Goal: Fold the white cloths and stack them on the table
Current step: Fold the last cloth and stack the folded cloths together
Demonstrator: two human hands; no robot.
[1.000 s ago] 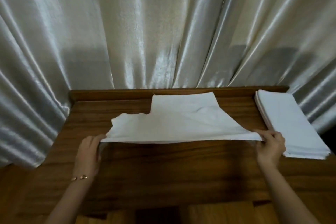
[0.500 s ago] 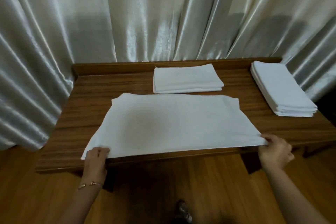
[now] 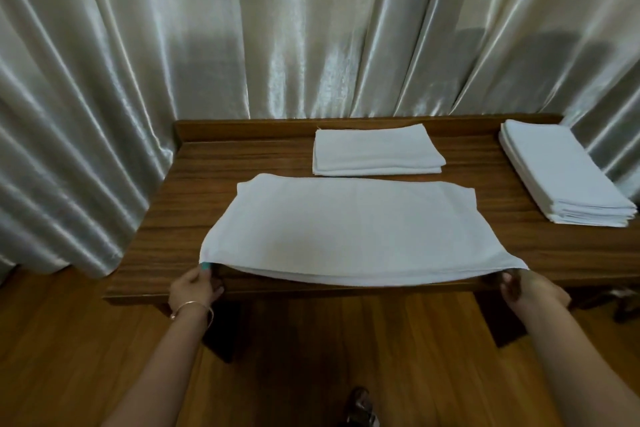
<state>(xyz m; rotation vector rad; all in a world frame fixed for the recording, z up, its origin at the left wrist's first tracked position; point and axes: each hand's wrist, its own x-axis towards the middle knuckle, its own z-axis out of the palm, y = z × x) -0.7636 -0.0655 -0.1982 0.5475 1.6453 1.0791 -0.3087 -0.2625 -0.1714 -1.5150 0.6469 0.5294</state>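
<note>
White cloth [image 3: 360,229] held at both near corners over the tabletop [image 3: 207,218].

The cloth's near-left corner is pinched by the left hand [image 3: 195,291], its near-right corner by the right hand [image 3: 533,289]; the near edge sags lifted over the tabletop's front edge, the far part lying flat. Beyond the cloth's far edge, a folded stack [image 3: 377,154] is seen; right of the cloth, a taller stack [image 3: 568,180] at the tabletop's right edge. Bare wood is left of the cloth.
</note>
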